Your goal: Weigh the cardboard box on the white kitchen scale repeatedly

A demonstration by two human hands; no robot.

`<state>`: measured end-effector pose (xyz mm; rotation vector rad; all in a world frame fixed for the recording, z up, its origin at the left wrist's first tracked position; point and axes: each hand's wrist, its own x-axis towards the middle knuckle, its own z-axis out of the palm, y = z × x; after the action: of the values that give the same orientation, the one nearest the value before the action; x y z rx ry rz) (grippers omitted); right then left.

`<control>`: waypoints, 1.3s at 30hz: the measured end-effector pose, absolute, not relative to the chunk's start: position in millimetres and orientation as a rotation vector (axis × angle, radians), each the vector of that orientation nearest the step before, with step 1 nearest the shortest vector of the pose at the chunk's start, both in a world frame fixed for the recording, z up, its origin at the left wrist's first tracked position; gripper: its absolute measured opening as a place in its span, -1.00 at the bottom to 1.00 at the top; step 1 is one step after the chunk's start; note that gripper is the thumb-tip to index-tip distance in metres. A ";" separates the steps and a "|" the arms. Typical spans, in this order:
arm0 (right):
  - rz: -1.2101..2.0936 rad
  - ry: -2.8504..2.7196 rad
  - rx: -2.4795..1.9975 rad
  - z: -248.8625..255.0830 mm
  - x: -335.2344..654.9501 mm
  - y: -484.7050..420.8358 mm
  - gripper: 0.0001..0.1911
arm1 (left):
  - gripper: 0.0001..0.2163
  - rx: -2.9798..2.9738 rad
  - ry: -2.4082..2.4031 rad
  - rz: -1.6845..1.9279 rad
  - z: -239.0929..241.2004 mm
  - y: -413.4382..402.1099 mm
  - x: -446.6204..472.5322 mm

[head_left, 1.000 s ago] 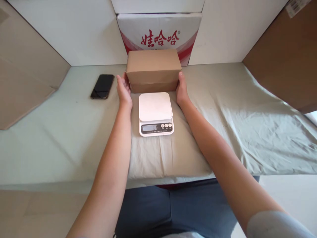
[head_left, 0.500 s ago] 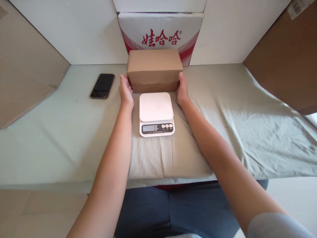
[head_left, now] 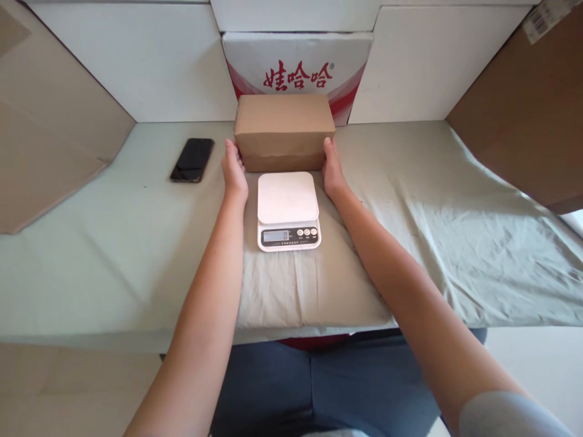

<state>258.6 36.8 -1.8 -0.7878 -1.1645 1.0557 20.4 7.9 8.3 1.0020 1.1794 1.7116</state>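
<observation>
A closed brown cardboard box (head_left: 285, 136) is behind the kitchen scale, with a hand at each of its ends. My left hand (head_left: 234, 165) presses against the box's left end, thumb up, its other fingers partly hidden along the side. At the right end, my right hand (head_left: 333, 167) grips the box in the same way, thumb near the front corner and most fingers out of sight. Between my forearms lies the white digital kitchen scale (head_left: 288, 198), its platform bare and its display reading 0.
A black smartphone (head_left: 193, 160) lies left of the box. Behind stands a white carton with red lettering (head_left: 298, 76), between white panels. Large cardboard sheets flank the left (head_left: 54, 121) and right (head_left: 523, 115). A wrinkled pale green cloth (head_left: 136, 261) covers the table.
The view has shifted slightly. My right hand has moved a little toward the front of the box's right end. Both hands stay at the box, and the scale still reads 0.
</observation>
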 end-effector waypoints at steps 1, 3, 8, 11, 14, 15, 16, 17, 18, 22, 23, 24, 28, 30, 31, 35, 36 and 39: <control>1.049 -1.169 -0.796 -1.4 258.6 35.9 -0.18 | -0.12 1.010 1.175 1.716 7.8 7.9 19.9; 1.049 -1.181 -0.818 -2.3 259.0 35.5 -0.13 | -0.14 0.992 1.181 1.716 8.0 7.8 20.2; 1.069 -1.202 -0.827 -2.7 259.7 35.8 -0.14 | -0.34 0.928 1.176 1.728 12.7 5.6 22.2; 1.063 -1.207 -0.815 11.7 258.4 31.1 -0.15 | -0.32 0.991 1.119 1.758 16.6 2.0 19.1; 1.036 -1.240 -0.792 39.5 257.5 19.1 -0.26 | -0.28 1.064 1.033 1.778 26.3 -3.5 14.5; 1.019 -1.270 -0.773 50.3 257.5 13.4 -0.29 | -0.26 1.081 1.006 1.789 31.6 -6.2 13.3; 0.994 -1.300 -0.760 61.1 257.6 6.8 -0.31 | -0.26 1.100 0.982 1.800 37.9 -9.8 12.5; 0.967 -1.327 -0.761 71.2 258.0 -0.4 -0.31 | -0.26 1.117 0.966 1.812 44.9 -14.7 12.0; 0.942 -1.346 -0.771 80.3 258.7 -8.2 -0.31 | -0.28 1.136 0.959 1.818 52.1 -21.2 11.9; 0.884 -1.390 -0.759 96.9 266.2 -44.9 -0.34 | -0.30 1.243 0.970 1.790 73.7 -67.4 15.8; 0.886 -1.402 -0.745 95.2 269.0 -55.5 -0.34 | -0.28 1.268 0.984 1.788 75.2 -83.1 17.9; 0.895 -1.409 -0.747 91.5 271.8 -66.5 -0.33 | -0.26 1.278 1.010 1.786 74.9 -99.4 20.3; 0.971 -1.348 -0.792 64.5 279.9 -111.3 -0.32 | -0.28 1.244 1.103 1.792 60.2 -155.7 29.8; 1.007 -1.310 -0.817 51.1 280.8 -128.5 -0.32 | -0.31 1.225 1.139 1.808 49.9 -172.1 33.7; 1.023 -1.293 -0.824 46.0 280.5 -134.6 -0.32 | -0.32 1.218 1.152 1.825 45.3 -177.1 35.4; 1.029 -1.287 -0.832 37.4 277.9 -143.7 -0.33 | -0.29 1.193 1.164 1.885 34.1 -180.7 39.6; 1.020 -1.298 -0.835 37.6 277.5 -143.6 -0.32 | -0.28 1.196 1.167 1.881 33.0 -179.2 39.9; 1.019 -1.296 -0.840 39.2 277.7 -142.3 -0.30 | -0.25 1.209 1.165 1.850 31.9 -174.3 39.7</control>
<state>277.7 -142.3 39.2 -0.8401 -1.2965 1.0185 39.7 -174.3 31.9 1.2088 1.1649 1.8496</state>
